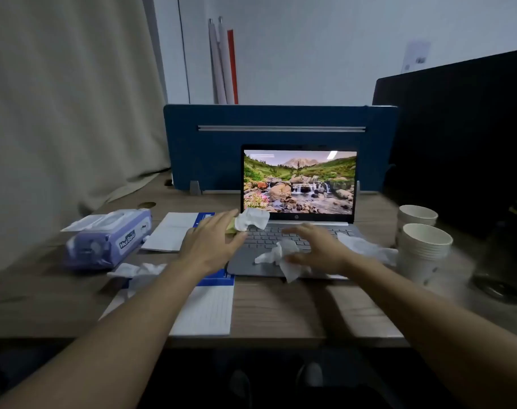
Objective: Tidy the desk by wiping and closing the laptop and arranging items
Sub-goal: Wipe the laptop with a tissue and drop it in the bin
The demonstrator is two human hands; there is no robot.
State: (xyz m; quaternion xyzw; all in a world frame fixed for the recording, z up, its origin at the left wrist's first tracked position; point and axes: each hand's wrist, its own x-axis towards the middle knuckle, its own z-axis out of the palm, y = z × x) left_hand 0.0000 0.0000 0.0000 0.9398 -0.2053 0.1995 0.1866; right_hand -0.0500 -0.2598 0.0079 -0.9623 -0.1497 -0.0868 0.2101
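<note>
An open silver laptop stands mid-desk with a lit landscape screen. My left hand hovers at its left edge with fingers spread. The fingertips are right beside a crumpled white tissue with a yellow-green scrap, at the screen's lower left corner. My right hand is spread flat over the keyboard. A second crumpled tissue lies on the palm rest against its thumb side. Neither hand visibly grips a tissue.
A purple wet-wipe pack, lid open, sits at left beside a white sheet. A blue-headed notepad and a loose tissue lie near the front. Another tissue and two paper-cup stacks are at right. A blue divider stands behind.
</note>
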